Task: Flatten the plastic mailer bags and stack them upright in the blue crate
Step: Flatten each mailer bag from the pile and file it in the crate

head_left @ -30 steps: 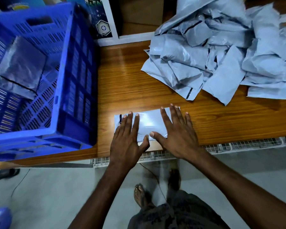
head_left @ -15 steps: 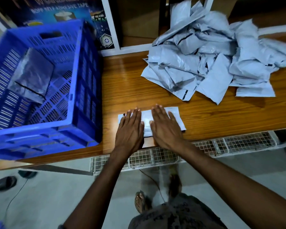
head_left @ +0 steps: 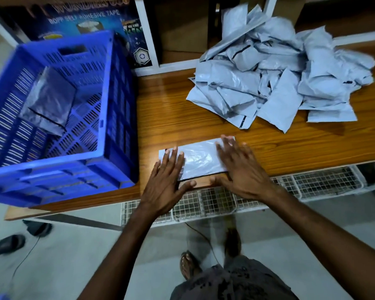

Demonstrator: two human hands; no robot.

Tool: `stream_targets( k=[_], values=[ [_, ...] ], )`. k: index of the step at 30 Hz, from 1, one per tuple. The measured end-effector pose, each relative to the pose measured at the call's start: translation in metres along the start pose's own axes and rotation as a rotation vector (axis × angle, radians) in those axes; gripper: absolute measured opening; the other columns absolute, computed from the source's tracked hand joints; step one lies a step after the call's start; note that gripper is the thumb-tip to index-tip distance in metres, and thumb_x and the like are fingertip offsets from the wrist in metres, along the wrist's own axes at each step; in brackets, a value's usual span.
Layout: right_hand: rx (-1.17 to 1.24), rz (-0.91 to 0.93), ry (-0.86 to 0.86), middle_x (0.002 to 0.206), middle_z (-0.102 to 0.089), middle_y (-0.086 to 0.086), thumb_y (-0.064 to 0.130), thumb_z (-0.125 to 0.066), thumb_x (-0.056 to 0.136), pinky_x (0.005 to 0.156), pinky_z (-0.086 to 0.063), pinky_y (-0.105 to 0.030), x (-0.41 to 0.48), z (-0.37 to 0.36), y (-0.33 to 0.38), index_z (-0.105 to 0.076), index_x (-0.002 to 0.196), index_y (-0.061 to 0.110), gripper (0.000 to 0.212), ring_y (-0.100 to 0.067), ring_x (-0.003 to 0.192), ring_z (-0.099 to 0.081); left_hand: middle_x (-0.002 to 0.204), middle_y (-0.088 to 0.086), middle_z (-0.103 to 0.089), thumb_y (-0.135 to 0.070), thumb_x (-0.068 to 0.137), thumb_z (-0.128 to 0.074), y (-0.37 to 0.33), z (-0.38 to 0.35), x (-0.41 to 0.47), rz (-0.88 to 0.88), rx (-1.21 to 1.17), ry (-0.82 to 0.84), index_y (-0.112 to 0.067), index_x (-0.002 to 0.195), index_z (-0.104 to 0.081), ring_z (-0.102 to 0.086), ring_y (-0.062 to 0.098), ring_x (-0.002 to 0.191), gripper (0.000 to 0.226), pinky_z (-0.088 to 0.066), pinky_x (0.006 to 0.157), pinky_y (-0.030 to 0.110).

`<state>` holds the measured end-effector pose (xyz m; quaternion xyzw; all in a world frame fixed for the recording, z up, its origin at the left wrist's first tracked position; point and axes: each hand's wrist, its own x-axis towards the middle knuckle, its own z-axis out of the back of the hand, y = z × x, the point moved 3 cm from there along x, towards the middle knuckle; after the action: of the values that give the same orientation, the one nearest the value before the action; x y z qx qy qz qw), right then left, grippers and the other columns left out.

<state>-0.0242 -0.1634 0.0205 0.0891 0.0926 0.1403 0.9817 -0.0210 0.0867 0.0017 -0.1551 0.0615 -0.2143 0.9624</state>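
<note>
A grey plastic mailer bag [head_left: 198,160] lies flat near the front edge of the wooden table [head_left: 290,148]. My left hand [head_left: 166,180] presses its left end with straight fingers. My right hand [head_left: 239,167] presses its right end, fingers spread flat. To the left stands the blue crate [head_left: 104,122], with a flattened mailer [head_left: 49,100] leaning against its left wall. A loose pile of crumpled grey mailers [head_left: 277,72] covers the table's back right.
A wire-mesh rack [head_left: 268,191] runs under the table's front edge. A tape carton [head_left: 89,20] and shelf frame stand behind the crate. Sandals [head_left: 6,244] and a cable lie on the floor at left; my own feet are below.
My hands were side by side at the middle of the mailer; they have slid apart toward its two ends. The camera view has tilted up slightly.
</note>
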Motion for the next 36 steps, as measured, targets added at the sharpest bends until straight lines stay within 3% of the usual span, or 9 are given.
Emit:
stream_targets(
  k=[4, 8, 12, 17, 19, 22, 25, 29, 36],
  values=[
    [-0.084, 0.1, 0.035, 0.168, 0.019, 0.003, 0.086, -0.03, 0.088, 0.127, -0.003, -0.046, -0.017, -0.009, 0.008, 0.013, 0.161, 0.027, 0.103, -0.014, 0.154, 0.018, 0.172, -0.001, -0.005, -0.059, 0.097, -0.059, 0.001, -0.002, -0.008, -0.098, 0.017, 0.004, -0.02, 0.165, -0.015, -0.009, 0.021, 0.159, 0.089, -0.024, 0.126, 0.043],
    [-0.06, 0.115, -0.094, 0.163, -0.034, 0.002, 0.035, -0.071, 0.089, 0.114, -0.036, -0.045, -0.036, -0.005, 0.002, -0.035, 0.157, 0.027, 0.077, -0.022, 0.147, -0.035, 0.152, 0.005, -0.054, -0.02, 0.094, -0.069, -0.005, 0.013, -0.024, -0.237, -0.02, -0.194, -0.014, 0.142, -0.061, -0.058, 0.029, 0.133, 0.049, -0.059, 0.095, 0.046],
    [0.09, 0.106, -0.327, 0.141, -0.059, 0.004, 0.016, -0.064, 0.094, 0.097, -0.048, -0.038, -0.04, 0.034, 0.001, -0.061, 0.138, 0.027, 0.046, -0.019, 0.121, -0.058, 0.134, -0.005, -0.065, -0.019, 0.097, -0.062, -0.015, 0.051, -0.024, -0.204, -0.09, -0.364, -0.02, 0.125, -0.07, -0.07, 0.02, 0.102, 0.029, -0.057, 0.073, 0.03],
    [0.416, -0.03, -0.381, 0.125, -0.07, 0.007, 0.041, -0.069, 0.094, 0.08, -0.049, -0.027, -0.006, 0.088, -0.02, -0.064, 0.131, 0.036, 0.037, -0.012, 0.103, -0.065, 0.095, -0.005, -0.075, -0.042, 0.103, -0.058, -0.008, 0.08, 0.014, 0.027, -0.414, -0.515, -0.031, 0.119, -0.069, -0.071, 0.014, 0.084, 0.022, -0.056, 0.072, 0.037],
    [0.418, -0.063, -0.27, 0.13, -0.068, 0.006, 0.043, -0.071, 0.092, 0.084, -0.047, -0.027, 0.013, 0.08, -0.03, -0.063, 0.132, 0.035, 0.042, -0.015, 0.114, -0.064, 0.089, -0.003, -0.074, -0.04, 0.101, -0.063, 0.002, 0.069, 0.03, 0.136, -0.503, -0.513, -0.033, 0.124, -0.065, -0.069, 0.017, 0.077, 0.025, -0.056, 0.072, 0.041],
    [0.118, -0.09, -0.207, 0.151, -0.051, -0.001, 0.039, -0.066, 0.095, 0.107, -0.034, -0.038, 0.027, 0.051, -0.028, -0.05, 0.146, 0.026, 0.055, -0.024, 0.138, -0.046, 0.136, 0.007, -0.062, -0.037, 0.1, -0.06, 0.008, 0.039, 0.047, 0.183, -0.324, -0.459, -0.022, 0.148, -0.048, -0.059, 0.025, 0.121, 0.052, -0.049, 0.103, 0.042],
    [0.032, -0.068, -0.24, 0.163, -0.032, -0.004, 0.036, -0.048, 0.104, 0.123, -0.018, -0.045, 0.025, 0.021, 0.004, -0.038, 0.155, 0.02, 0.054, -0.023, 0.153, -0.024, 0.155, 0.013, -0.047, -0.038, 0.105, -0.046, -0.009, 0.012, 0.049, 0.127, -0.114, -0.383, -0.013, 0.156, -0.038, -0.042, 0.031, 0.143, 0.058, -0.038, 0.111, 0.046],
    [0.01, -0.022, -0.127, 0.169, -0.014, -0.006, 0.043, -0.021, 0.108, 0.126, -0.008, -0.05, 0.032, -0.019, 0.038, -0.022, 0.161, 0.014, 0.06, -0.024, 0.157, -0.004, 0.164, 0.007, -0.036, -0.04, 0.11, -0.026, -0.027, -0.017, 0.043, 0.091, 0.023, -0.19, -0.011, 0.158, -0.037, -0.025, 0.028, 0.155, 0.058, -0.028, 0.122, 0.045],
    [0.0, -0.111, -0.137, 0.17, 0.011, -0.004, 0.069, -0.016, 0.102, 0.127, 0.001, -0.045, 0.022, -0.03, 0.008, 0.003, 0.163, 0.022, 0.079, -0.018, 0.155, 0.015, 0.169, 0.006, -0.023, -0.053, 0.109, -0.025, -0.014, -0.028, 0.039, 0.128, 0.076, -0.21, -0.012, 0.161, -0.03, -0.019, 0.022, 0.157, 0.066, -0.021, 0.126, 0.04]
  ],
)
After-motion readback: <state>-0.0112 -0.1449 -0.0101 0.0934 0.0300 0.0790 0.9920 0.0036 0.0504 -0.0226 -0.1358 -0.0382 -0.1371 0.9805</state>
